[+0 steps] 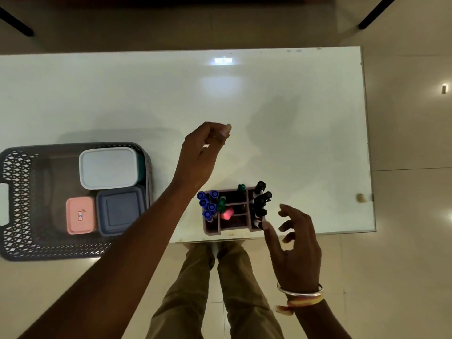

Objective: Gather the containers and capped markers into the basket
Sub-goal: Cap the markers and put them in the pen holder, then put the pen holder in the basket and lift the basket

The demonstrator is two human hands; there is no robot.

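A dark lattice basket (pixel 19 216) stands at the table's left front. Inside it lie a white-lidded container (pixel 108 167), a grey-blue container (pixel 121 210) and a small pink container (pixel 80 215). A brown marker organizer (pixel 234 227) sits at the front edge, holding blue-capped markers (pixel 208 204), green-capped markers (pixel 222 203), black-capped markers (pixel 260 199) and a pink piece (pixel 227 214). My left hand (pixel 203 150) hovers above the table behind the organizer, fingers curled, with nothing visible in it. My right hand (pixel 293 243) is spread just right of the organizer, its thumb by the front right corner.
The white table (pixel 281 113) ends at its right edge near a small beige object (pixel 360 197). The basket overhangs the front edge slightly. My legs and the tiled floor (pixel 403 265) show below. Dark furniture legs stand beyond the far edge.
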